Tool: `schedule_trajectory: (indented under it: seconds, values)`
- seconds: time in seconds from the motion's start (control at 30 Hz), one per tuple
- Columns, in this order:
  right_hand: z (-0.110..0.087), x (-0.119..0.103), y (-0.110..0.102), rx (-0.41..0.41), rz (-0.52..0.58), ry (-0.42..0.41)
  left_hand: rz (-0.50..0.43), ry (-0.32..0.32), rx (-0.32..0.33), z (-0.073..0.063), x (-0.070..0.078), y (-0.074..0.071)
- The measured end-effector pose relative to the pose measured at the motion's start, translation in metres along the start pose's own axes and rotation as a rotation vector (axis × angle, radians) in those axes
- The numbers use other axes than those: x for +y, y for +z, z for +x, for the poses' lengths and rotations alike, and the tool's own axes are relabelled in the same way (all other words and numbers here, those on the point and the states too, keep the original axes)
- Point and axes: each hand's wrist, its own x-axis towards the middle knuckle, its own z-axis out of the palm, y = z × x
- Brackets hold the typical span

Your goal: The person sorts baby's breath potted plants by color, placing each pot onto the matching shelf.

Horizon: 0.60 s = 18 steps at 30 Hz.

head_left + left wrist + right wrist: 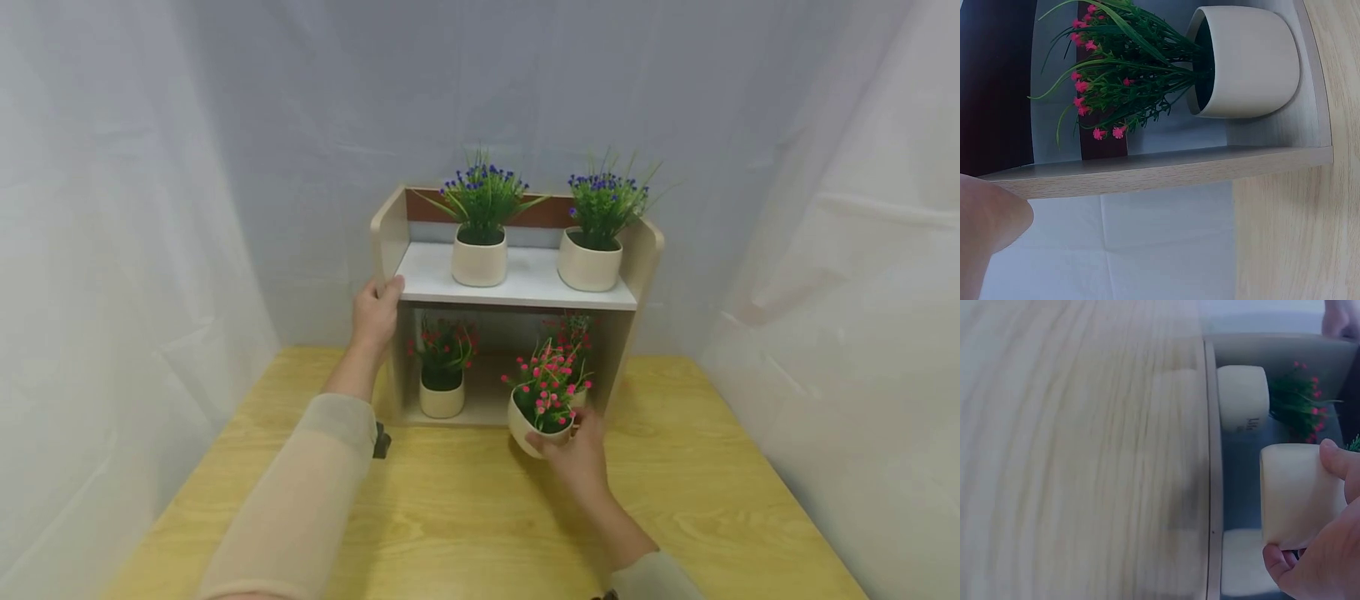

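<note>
My right hand grips a cream pot of pink flowers by its rim, tilted, in front of the lower shelf. In the right wrist view the thumb and fingers lie on either side of this pot. My left hand holds the left side panel of a small two-tier shelf unit at the height of the white upper board. On the lower shelf stands a potted pink-flowered plant at the left. Another pink-flowered pot stands at the right, partly hidden behind the held one.
Two cream pots with purple flowers, one left and one right, stand on the upper board. The unit rests on a wood-grain table. Pale sheeting hangs behind and along both sides.
</note>
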Motion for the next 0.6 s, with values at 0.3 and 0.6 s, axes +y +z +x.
schedule_trajectory:
  seconds: [0.3, 0.6]
  values:
    - [0.020, 0.004, 0.027, 0.000, -0.020, -0.085, -0.003, 0.014, 0.011, 0.001, -0.002, 0.000]
    - [0.033, 0.007, 0.045, -0.018, -0.026, -0.044, -0.018, -0.006, -0.006, 0.000, -0.001, 0.000]
